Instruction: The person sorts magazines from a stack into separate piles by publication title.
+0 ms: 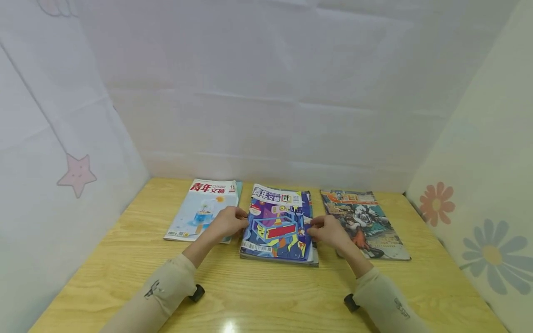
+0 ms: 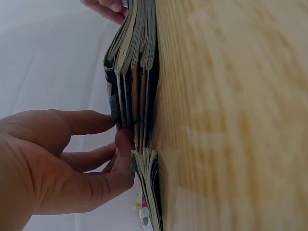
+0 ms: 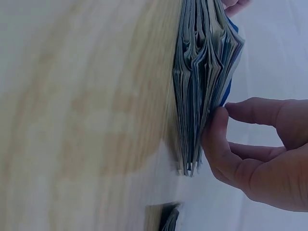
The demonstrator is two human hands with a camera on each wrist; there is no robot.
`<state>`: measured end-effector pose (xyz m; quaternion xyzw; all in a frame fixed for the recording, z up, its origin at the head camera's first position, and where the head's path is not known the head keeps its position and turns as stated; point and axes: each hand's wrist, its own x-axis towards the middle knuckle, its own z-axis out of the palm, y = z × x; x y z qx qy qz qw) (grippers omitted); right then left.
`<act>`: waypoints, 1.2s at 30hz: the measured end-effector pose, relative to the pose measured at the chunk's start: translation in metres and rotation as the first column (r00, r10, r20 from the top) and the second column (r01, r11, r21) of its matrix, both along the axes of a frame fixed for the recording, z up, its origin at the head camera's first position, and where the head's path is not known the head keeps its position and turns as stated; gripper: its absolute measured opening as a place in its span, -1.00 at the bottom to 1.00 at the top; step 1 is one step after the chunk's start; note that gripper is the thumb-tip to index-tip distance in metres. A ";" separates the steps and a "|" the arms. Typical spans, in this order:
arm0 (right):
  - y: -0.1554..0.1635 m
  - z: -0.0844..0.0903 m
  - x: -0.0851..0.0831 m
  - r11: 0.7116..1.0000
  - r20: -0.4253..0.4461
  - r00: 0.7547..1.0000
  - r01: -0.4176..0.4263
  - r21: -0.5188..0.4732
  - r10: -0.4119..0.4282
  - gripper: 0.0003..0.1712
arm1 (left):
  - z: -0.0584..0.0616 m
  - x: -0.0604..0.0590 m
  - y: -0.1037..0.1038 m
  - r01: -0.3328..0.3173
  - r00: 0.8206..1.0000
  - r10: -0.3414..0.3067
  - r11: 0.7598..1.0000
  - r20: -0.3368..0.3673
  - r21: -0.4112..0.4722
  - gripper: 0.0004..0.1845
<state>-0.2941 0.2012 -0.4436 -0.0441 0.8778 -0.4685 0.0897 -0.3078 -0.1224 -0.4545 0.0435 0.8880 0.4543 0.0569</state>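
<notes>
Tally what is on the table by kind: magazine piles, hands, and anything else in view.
Magazine piles: 3 (left pile, middle stack, right pile)
Hands at the middle stack's side edges: 2 (left hand, right hand)
Wooden table: 1
Total: 6

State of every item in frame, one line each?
Middle magazine stack: closed, flat, several deep, gripped at both side edges.
Left magazine: closed, flat.
Right magazine: closed, flat.
Left hand: pinching stack's spine edge.
Right hand: pinching stack's page edge.
</notes>
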 end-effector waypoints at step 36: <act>0.001 -0.008 -0.008 0.982 0.119 0.991 0.082 -0.172 -0.062 -0.57 | -0.006 0.002 0.020 -0.166 0.980 0.079 0.838 0.185 0.521 -0.45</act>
